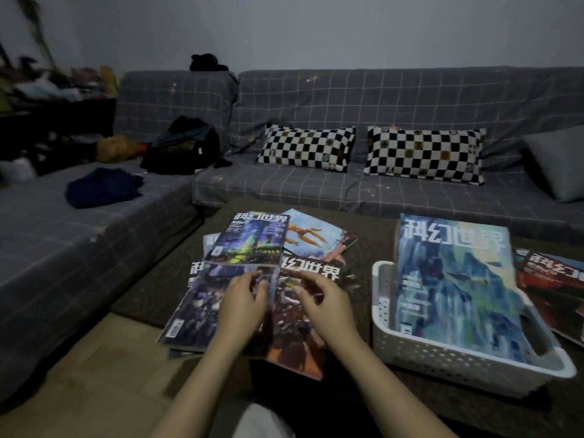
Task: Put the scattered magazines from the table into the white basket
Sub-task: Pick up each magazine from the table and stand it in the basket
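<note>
Several magazines lie overlapped on the dark table [366,248]. A purple-covered magazine [196,308] lies at the near left and a brown-orange magazine [297,330] beside it. Behind them are a green-and-purple magazine [249,241] and a pale blue magazine with an orange figure [313,238]. My left hand [243,298] rests on the purple magazine's right edge, fingers curled at it. My right hand [325,298] lies on the brown-orange magazine, fingers bent. The white basket [442,358] stands at the right with a blue magazine [455,279] leaning in it. A red magazine [556,289] lies right of the basket.
A grey checked sofa [316,191] wraps around the table's far and left sides. Two black-and-white checkered cushions [306,147] lie on it, with dark clothes [183,147] and a blue garment [104,188] to the left. Tan floor [94,374] shows at the near left.
</note>
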Demonstrator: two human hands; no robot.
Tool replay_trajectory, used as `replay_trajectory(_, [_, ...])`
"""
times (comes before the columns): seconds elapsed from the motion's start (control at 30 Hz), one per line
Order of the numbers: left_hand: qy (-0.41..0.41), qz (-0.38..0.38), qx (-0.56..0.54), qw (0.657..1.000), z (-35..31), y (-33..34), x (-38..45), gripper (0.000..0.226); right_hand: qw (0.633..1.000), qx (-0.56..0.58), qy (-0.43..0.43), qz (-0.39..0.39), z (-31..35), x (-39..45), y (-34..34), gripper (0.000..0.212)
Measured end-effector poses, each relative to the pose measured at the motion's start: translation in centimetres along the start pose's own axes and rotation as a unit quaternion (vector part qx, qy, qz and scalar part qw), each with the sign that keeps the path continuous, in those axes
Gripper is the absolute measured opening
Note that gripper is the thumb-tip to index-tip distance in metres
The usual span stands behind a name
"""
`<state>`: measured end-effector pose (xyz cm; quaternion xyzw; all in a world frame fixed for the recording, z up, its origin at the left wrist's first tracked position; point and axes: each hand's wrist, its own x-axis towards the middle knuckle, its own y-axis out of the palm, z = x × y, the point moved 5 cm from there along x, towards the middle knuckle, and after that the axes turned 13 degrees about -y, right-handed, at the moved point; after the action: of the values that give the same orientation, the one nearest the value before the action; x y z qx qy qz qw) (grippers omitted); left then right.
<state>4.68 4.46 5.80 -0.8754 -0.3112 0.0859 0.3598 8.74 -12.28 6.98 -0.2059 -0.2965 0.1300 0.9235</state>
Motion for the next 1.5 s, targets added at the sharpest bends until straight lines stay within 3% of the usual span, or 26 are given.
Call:
replay_trajectory(0.37, [-0.162, -0.017, 0.181, 0.970, 9.6, -1.3, 4.5, 0.047, 0.987, 0.011, 0.138, 0.081, -3.7, 0.6, 9.1, 0.048])
replay_trajectory(0.53, [-0.181, -0.069, 0.129, 0.973, 10.2, -2.8, 4.9, 0.042, 0.982, -0.019, 0.176, 0.064, -4.1, 0.9, 9.9, 0.055])
replay_trajectory(0.67, [-0.183, -0.057, 0.058, 0.980, 10.6, -3.6, 4.1, 0.041, 0.979, -0.017, 0.198, 0.054, -4.4, 0.9, 9.1, 0.021])
replay_trajectory(0.73, [-0.193, -0.033, 0.021, 0.980, 10.7, -3.8, 3.3, 0.041, 0.974, -0.021, 0.218, 0.059, -4.6, 0.7, 8.6, 0.014])
replay_trajectory(0.87, [-0.199, -0.021, -0.032, 0.979, 10.3, -4.2, 0.7, 0.037, 0.967, 0.003, 0.251, 0.033, -4.4, -0.8, 7.4, 0.025])
replay_trajectory(0.97, [-0.202, -0.033, -0.104, 0.973, 9.8, -4.8, -1.8, 0.035, 0.963, 0.037, 0.267, 0.011, -3.7, -2.7, 6.2, 0.019])
replay_trajectory(1.23, [-0.136, -0.048, -0.243, 0.959, 5.5, -6.3, -7.2, 0.042, 0.966, 0.152, 0.199, -0.061, 0.1, -6.3, 0.5, 0.017])
replay_trajectory(1.33, [-0.088, -0.064, -0.252, 0.961, 2.4, -6.9, -8.1, 0.041, 0.969, 0.165, 0.158, -0.095, 1.9, -6.3, -3.0, 0.016])
replay_trajectory(1.5, [-0.026, -0.029, -0.294, 0.955, -3.8, -5.6, -8.5, 0.043, 0.969, 0.145, 0.117, -0.164, 2.8, -5.8, -9.7, 0.019])
